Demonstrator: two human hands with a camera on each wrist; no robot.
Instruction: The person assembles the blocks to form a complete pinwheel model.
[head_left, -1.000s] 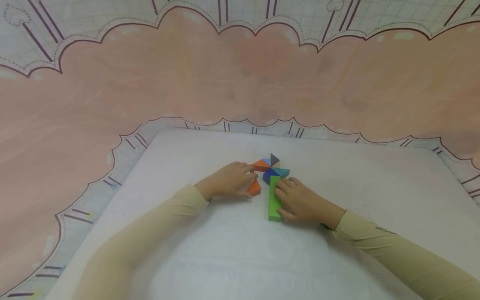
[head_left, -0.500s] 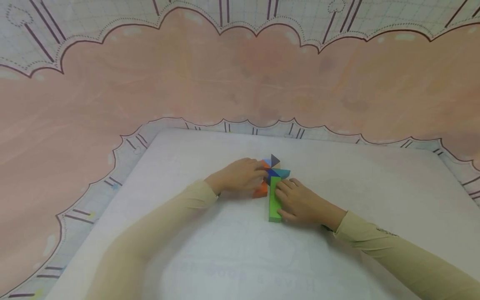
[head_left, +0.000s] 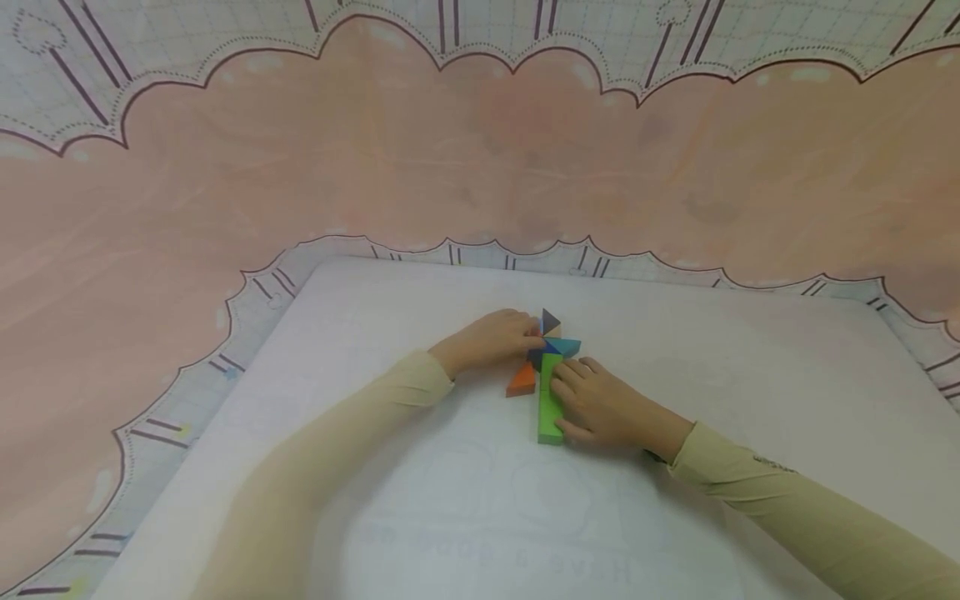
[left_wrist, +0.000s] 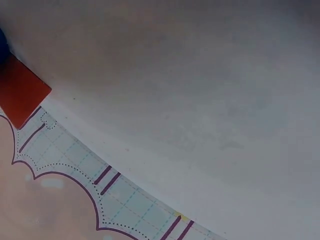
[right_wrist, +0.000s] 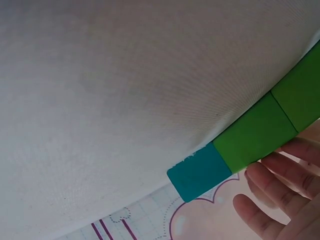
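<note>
A pinwheel of triangular blocks lies on the white table, with a teal block (head_left: pixel 566 346), a dark blue block (head_left: pixel 536 357) and a dark grey block (head_left: pixel 551 321) around its centre. At its left side my left hand (head_left: pixel 491 340) has thumb and fingers about an orange triangular block, mostly hidden in the head view; an orange block (left_wrist: pixel 24 92) shows at the left wrist view's edge. Two green blocks (head_left: pixel 550 408) stand end to end below the pinwheel. My right hand (head_left: pixel 603 404) touches their right side with extended fingers (right_wrist: pixel 272 185). Another orange block (head_left: pixel 521 381) lies left of them.
The white table (head_left: pixel 420 492) ends at a back edge beyond the blocks. A patterned pink and pale blue cloth (head_left: pixel 480 167) hangs behind and along the left side.
My left hand has slid the lower orange block right toward the green blocks, released it, and moved up to the pinwheel's left side. The right hand has stayed on the green blocks.
</note>
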